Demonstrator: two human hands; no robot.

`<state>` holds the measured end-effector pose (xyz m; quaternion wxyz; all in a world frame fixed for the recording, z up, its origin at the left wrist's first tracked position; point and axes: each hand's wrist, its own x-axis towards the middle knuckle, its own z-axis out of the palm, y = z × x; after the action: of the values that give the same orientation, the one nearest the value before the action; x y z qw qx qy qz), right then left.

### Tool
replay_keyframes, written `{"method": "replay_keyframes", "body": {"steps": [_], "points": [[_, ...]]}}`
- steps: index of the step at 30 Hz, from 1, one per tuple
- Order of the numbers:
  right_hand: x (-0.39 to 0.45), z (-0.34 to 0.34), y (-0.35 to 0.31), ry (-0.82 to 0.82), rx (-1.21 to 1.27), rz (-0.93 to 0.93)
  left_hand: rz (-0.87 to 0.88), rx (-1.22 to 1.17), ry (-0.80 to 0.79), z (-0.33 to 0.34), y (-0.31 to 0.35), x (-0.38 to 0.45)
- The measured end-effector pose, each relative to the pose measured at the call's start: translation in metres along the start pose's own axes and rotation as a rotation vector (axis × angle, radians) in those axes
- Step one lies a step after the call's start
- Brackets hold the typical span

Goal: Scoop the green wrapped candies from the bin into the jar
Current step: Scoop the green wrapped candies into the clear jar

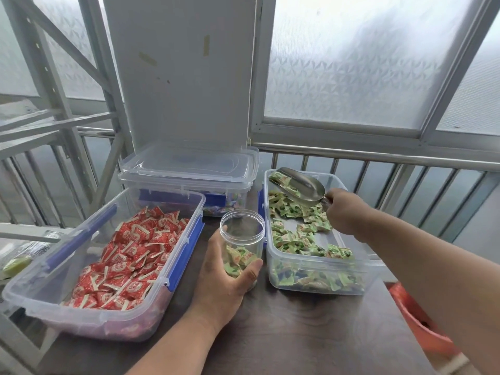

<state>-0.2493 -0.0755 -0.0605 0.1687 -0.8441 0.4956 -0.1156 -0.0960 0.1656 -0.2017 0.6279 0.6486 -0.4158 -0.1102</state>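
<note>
A clear plastic jar (242,231) stands upright on the dark table, lid off, with a few green wrapped candies at its bottom. My left hand (224,277) wraps around its lower part. To its right a clear bin (322,277) holds several green wrapped candies (295,234). My right hand (349,212) grips the handle of a metal scoop (303,185), which is raised over the far end of the bin with a few green candies in it.
A bin of red wrapped candies (127,253) lies left of the jar. A lidded clear box (189,174) sits behind it, against a white board. A metal railing and frosted windows run along the back. An orange object (416,320) lies off the table's right edge.
</note>
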Motion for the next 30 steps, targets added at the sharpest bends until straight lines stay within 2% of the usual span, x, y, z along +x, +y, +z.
{"method": "replay_keyframes", "body": {"steps": [6,13,18,25,28,30], "points": [[-0.015,-0.026,-0.011,0.11,-0.097,-0.214,-0.01,-0.018,0.003,0.0,0.001,0.001],[-0.039,-0.035,-0.028,0.338,-0.286,-0.628,-0.006,-0.013,0.009,-0.002,0.003,0.0],[-0.051,-0.035,-0.042,0.507,-0.358,-0.806,0.002,-0.024,-0.003,-0.001,0.002,0.0],[-0.064,-0.044,-0.052,0.671,-0.458,-0.919,-0.003,0.003,0.007,0.0,-0.002,0.0],[-0.065,-0.047,-0.051,0.688,-0.428,-0.844,-0.003,0.0,0.005,0.0,-0.004,0.001],[-0.061,-0.046,-0.045,0.612,-0.418,-0.71,-0.012,-0.01,-0.006,-0.001,-0.005,0.001]]}}
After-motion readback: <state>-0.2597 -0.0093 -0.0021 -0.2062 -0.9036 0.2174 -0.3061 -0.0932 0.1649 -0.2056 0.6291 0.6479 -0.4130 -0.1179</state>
